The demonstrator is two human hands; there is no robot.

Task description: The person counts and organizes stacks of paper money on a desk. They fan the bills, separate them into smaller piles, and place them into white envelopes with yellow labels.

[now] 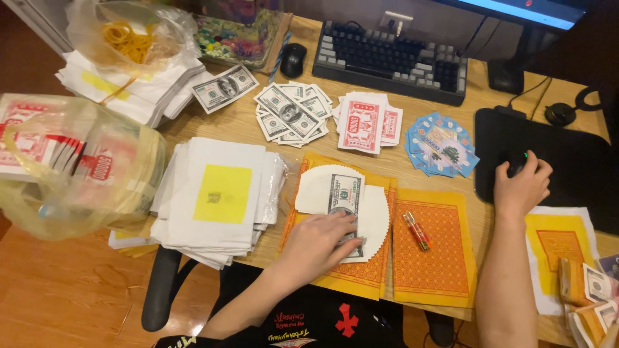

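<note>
Item: green-grey banknote-style sheet (pixel 345 205), lying on a white scalloped round paper (pixel 374 216), which is sitting on an orange patterned sheet (pixel 361 274) at the near edge of the wooden desk (pixel 380 174). I am logging its long axis as running away from me, near end toward the body, far end toward the keyboard (pixel 392 59). My left hand (pixel 319 243) is resting flat on the note's near end, fingers spread and pressing down, pinching nothing. My right hand (pixel 521 187) is sitting well apart to the right, curled over a dark mouse (pixel 516 162) on the black pad (pixel 548 167), so the left is by far the nearer. Between the two hands I am noting a second orange sheet (pixel 433 258) carrying a small red-and-gold stick (pixel 416 231). To the left of the note, a stack of white envelopes with a yellow square (pixel 222 193) is lying just beside the orange sheet.
</note>
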